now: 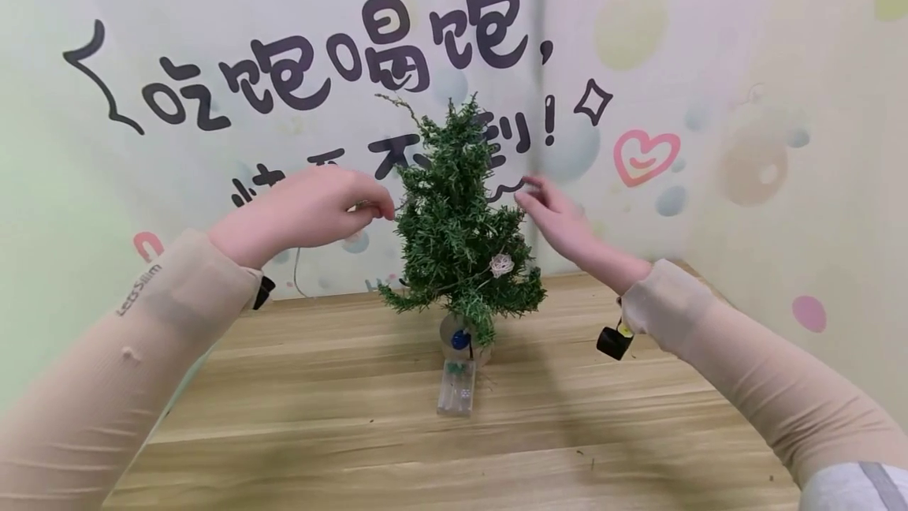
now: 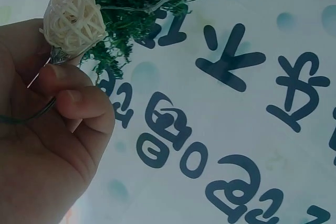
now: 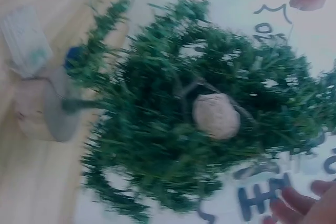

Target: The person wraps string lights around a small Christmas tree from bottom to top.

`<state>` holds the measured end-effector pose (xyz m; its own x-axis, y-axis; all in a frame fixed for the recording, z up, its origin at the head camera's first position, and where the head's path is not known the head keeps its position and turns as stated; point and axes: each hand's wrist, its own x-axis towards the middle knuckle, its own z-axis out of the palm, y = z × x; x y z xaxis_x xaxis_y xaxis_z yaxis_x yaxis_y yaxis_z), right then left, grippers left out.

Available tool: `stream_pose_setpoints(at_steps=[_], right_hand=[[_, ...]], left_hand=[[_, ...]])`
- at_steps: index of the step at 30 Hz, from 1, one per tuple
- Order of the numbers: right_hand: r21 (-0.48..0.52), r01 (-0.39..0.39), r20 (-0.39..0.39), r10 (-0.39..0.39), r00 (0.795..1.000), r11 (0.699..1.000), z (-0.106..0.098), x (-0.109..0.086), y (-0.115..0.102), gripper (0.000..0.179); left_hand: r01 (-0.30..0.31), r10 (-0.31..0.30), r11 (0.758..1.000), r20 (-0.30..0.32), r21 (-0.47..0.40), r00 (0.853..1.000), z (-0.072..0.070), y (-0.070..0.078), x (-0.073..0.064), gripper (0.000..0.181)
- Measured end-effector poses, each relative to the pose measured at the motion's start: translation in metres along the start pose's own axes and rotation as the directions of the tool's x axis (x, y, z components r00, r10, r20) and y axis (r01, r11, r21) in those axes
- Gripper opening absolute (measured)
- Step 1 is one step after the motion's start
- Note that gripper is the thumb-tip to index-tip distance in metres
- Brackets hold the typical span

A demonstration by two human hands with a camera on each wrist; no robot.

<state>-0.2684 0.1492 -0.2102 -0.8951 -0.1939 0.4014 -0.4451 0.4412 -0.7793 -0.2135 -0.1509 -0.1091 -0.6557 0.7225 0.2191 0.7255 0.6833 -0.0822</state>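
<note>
A small green artificial Christmas tree point(image 1: 461, 203) stands in the middle of the table. My left hand point(image 1: 305, 207), beside its left side, holds the thin wire of a light string; a woven rattan ball point(image 2: 74, 17) sits just above the curled fingers in the left wrist view. A loose length of wire point(image 1: 295, 270) hangs below that hand. On the tree's right side my right hand point(image 1: 560, 223) hovers near the branches, fingers loosely bent and holding nothing. Another rattan ball point(image 1: 500, 265) hangs in the lower right branches.
A clear battery box point(image 1: 456, 389) lies on the wooden table point(image 1: 319, 416) in front of the tree's pale round base point(image 3: 37, 111). Next to the base is a small blue item point(image 1: 460, 339). Behind stands a wall sheet point(image 1: 745, 85) with printed characters.
</note>
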Motion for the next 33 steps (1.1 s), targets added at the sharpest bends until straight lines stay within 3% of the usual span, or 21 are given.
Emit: stream_pose_setpoints(at_steps=[3, 5, 7, 10, 15, 23, 26, 33], right_hand=[[-0.037, 0.146, -0.106, -0.149, 0.983, 0.989, -0.005, 0.001, -0.013, 0.050], [-0.046, 0.240, -0.125, -0.244, 0.962, 0.970, -0.006, -0.001, -0.026, 0.043], [-0.019, 0.315, -0.104, -0.315, 0.943, 0.949, -0.005, -0.005, -0.044, 0.035], [0.056, 0.356, -0.017, -0.356, 0.934, 0.933, 0.001, -0.011, -0.072, 0.032], [0.288, 0.289, 0.149, -0.340, 0.928, 0.913, 0.018, -0.007, -0.091, 0.040], [0.464, 0.160, 0.238, -0.296, 0.925, 0.871, 0.050, 0.002, -0.086, 0.047], [0.452, 0.150, 0.248, -0.286, 0.926, 0.879, 0.056, 0.009, -0.079, 0.044], [0.253, 0.165, 0.219, -0.223, 0.950, 0.953, 0.052, 0.010, -0.082, 0.032]], left_hand=[[-0.013, 0.013, 1.000, 0.003, 0.009, 1.000, -0.005, 0.005, 0.005, 0.022], [-0.023, 0.023, 1.000, 0.006, 0.014, 1.000, -0.008, 0.009, 0.010, 0.022], [-0.028, 0.028, 0.999, 0.005, 0.020, 1.000, -0.011, 0.014, 0.014, 0.022], [-0.038, 0.038, 0.999, -0.007, 0.031, 0.999, -0.015, 0.020, 0.021, 0.022], [-0.046, 0.047, 0.996, -0.022, 0.079, 0.999, -0.019, 0.028, 0.030, 0.023], [-0.072, 0.074, 0.995, -0.038, 0.067, 0.996, -0.014, 0.028, 0.031, 0.019], [-0.076, 0.078, 0.996, -0.037, 0.042, 0.996, -0.014, 0.027, 0.030, 0.017], [-0.075, 0.074, 0.997, -0.059, -0.017, 0.996, -0.022, 0.020, 0.020, 0.016]])
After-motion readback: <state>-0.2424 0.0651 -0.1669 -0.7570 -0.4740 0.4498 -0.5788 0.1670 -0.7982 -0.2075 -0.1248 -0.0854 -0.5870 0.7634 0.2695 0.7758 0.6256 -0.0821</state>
